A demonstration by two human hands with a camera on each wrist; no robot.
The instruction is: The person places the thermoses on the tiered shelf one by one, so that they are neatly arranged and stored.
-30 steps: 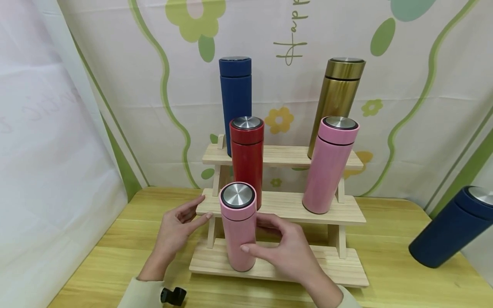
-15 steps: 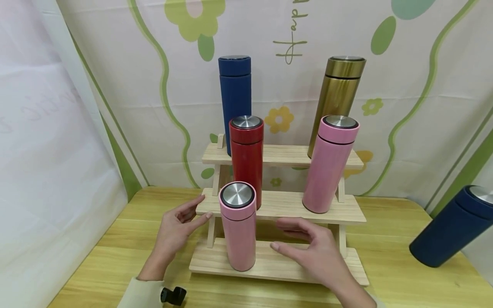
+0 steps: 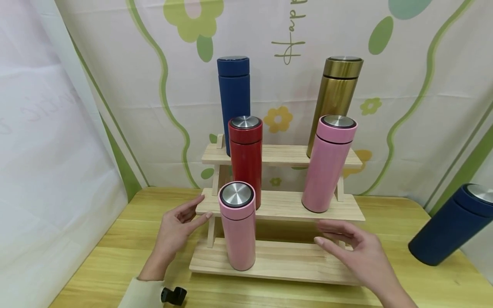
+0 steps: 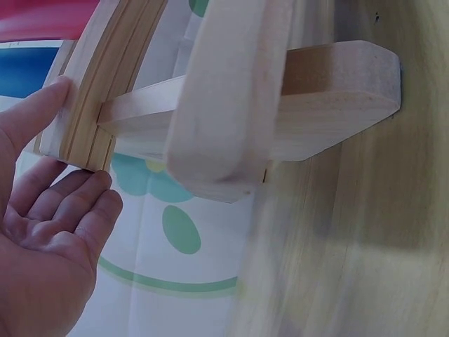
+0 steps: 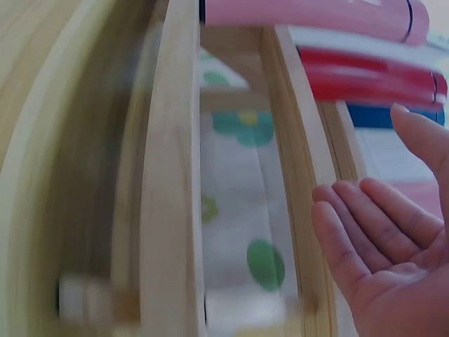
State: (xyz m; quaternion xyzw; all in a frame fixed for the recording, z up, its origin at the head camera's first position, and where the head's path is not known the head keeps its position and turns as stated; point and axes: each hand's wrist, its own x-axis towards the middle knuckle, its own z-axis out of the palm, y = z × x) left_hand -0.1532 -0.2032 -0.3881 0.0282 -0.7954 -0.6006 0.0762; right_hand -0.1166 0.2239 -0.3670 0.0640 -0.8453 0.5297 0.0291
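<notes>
My left hand (image 3: 177, 229) is at the left end of the middle shelf of a three-tier wooden display stand (image 3: 292, 261). In the left wrist view, its thumb lies on one face of the shelf board (image 4: 91, 84) and its curled fingers meet the end edge. My right hand (image 3: 358, 252) holds nothing, fingers apart from the thumb, by the right end of the bottom shelf. A pink thermos bottle (image 3: 239, 235) stands upright at the left of that shelf. On the middle shelf stand a red thermos (image 3: 246, 162) and another pink thermos (image 3: 329, 171).
The top shelf bears a blue thermos (image 3: 234, 102) and a gold thermos (image 3: 335, 100). A dark blue thermos (image 3: 450, 226) stands on the wooden table (image 3: 127, 256) at the right. A flowered cloth (image 3: 146, 107) hangs behind.
My right hand has let go of the front pink thermos and moved right along the bottom shelf. The thermos stays where it was. My left hand has not moved.
</notes>
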